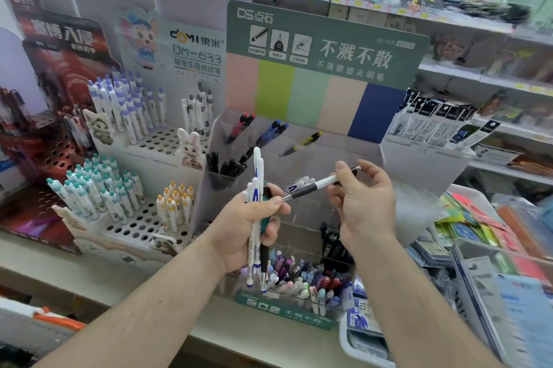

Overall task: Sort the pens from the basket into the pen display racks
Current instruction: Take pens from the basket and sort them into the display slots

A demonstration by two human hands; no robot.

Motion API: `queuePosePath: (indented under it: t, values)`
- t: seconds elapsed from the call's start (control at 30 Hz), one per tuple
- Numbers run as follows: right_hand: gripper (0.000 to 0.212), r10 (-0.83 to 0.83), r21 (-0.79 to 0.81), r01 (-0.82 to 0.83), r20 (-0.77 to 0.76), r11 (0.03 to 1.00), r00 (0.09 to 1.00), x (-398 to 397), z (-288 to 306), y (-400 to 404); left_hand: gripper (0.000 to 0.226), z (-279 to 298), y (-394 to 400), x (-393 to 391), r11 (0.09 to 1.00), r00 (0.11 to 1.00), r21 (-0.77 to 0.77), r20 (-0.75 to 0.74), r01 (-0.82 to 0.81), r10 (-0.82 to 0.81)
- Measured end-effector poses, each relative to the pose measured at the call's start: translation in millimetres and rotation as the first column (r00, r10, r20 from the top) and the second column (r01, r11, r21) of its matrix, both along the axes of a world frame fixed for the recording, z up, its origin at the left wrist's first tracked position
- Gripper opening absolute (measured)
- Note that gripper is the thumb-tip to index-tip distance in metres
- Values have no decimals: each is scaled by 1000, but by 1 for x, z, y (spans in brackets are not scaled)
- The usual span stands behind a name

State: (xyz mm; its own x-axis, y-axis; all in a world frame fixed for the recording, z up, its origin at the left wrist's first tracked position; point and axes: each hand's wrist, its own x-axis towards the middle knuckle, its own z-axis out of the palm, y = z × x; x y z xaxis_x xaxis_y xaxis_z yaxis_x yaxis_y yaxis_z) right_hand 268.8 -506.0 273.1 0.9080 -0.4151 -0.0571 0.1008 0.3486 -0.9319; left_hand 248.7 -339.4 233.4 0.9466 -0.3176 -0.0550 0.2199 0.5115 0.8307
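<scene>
Clear, glossy plastic forms the tiered pen rack (299,158); its backboard (326,47) is matt printed card. The single pen (320,183) has a smooth white plastic barrel, a dark ribbed grip and a shiny metal tip. The bundled pens (256,188) are glossy white plastic. The perforated stands (140,227) look like matt white card.

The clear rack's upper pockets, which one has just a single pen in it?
The right-hand pocket, holding one yellow-and-black pen. The pockets to its left hold the red pens and the blue pens, each a small cluster.
</scene>
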Motion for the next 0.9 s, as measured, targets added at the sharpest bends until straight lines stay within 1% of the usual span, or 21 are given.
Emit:
queuePosePath:
  t: [0.07,0.1,0.17,0.23,0.33,0.4,0.47,0.57,0.67,0.77,0.9]
  values:
    - [19,-34,-65,35,18,997,999,-4,0,-7,14,2,-8,4,998,1000,-67,-1,16,-16]
    - [16,-48,-71,49,14,996,999,-5,1,-10,13,3,-12,5,996,1000,-90,-5,20,-21]
    - [12,-59,-50,59,-1,997,998,-5,2,-18,13,4,-19,8,993,1000,-117,-11,25,-27]
    - [14,-98,-27,98,13,995,995,-2,5,-27,12,6,-24,11,993,1000,-111,-8,28,-29]
    - [17,-279,-25,284,117,959,953,8,17,-40,15,7,-28,13,997,1000,-80,2,19,-19]
    - [19,-373,-91,395,193,914,908,16,26,-47,11,7,-29,13,997,1000,-71,1,5,-5]
    - [22,-405,-197,455,247,869,880,27,31,-52,10,6,-28,11,998,1000,-58,-3,-4,4]
    - [21,-387,-407,480,292,777,875,47,31,-58,12,2,-26,9,999,1000,-38,-11,-17,16]
    - [15,-291,-594,404,280,696,915,64,26,-54,12,1,-21,6,999,999,-31,-22,-35,34]
    - [17,-208,-702,329,255,632,944,73,17,-45,11,1,-15,5,998,998,-28,-28,-62,61]
    - [18,-151,-793,270,224,546,963,80,3,-36,8,0,-11,4,997,997,-24,-36,-68,68]
